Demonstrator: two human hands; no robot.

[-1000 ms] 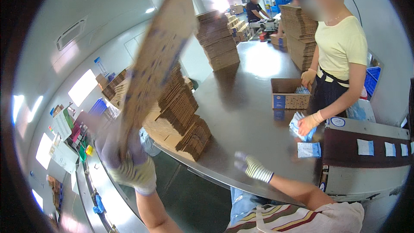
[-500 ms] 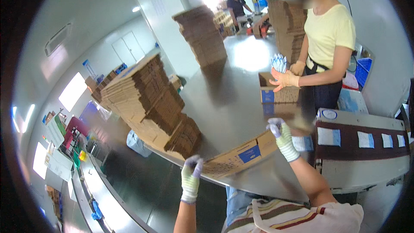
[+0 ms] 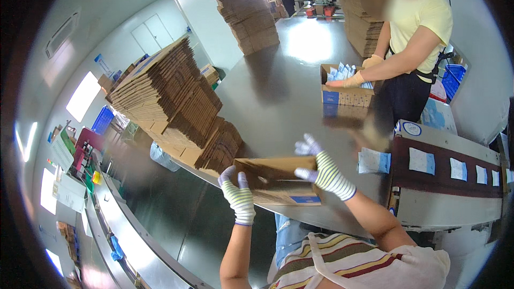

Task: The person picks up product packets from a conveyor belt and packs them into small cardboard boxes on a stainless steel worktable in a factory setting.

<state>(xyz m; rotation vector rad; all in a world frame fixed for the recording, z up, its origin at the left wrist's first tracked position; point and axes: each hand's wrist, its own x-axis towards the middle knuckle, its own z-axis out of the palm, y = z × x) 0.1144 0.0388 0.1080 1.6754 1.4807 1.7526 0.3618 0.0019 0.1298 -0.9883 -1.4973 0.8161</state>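
A brown cardboard box (image 3: 289, 197) with a blue patch stands opened out at the near edge of the metal table (image 3: 289, 118). I look into its hollow inside. My left hand (image 3: 238, 197), in a striped knit glove, grips the box's left end with the fingers at its edge. At the right end, my right hand (image 3: 327, 172), gloved alike, has its fingers spread apart, with the fingertips by the box wall. White-and-blue packets (image 3: 373, 160) lie on the table to the right of my right hand.
Stacks of flattened cartons (image 3: 171, 96) stand at the left and farther back. Across the table a co-worker in yellow (image 3: 417, 27) reaches into a carton (image 3: 348, 98) of packets. A conveyor (image 3: 444, 198) carrying packets meets the table's right side.
The flat carton has become an open box, and my hands have moved closer together around it. The co-worker's packets have gone from above the carton to inside it.
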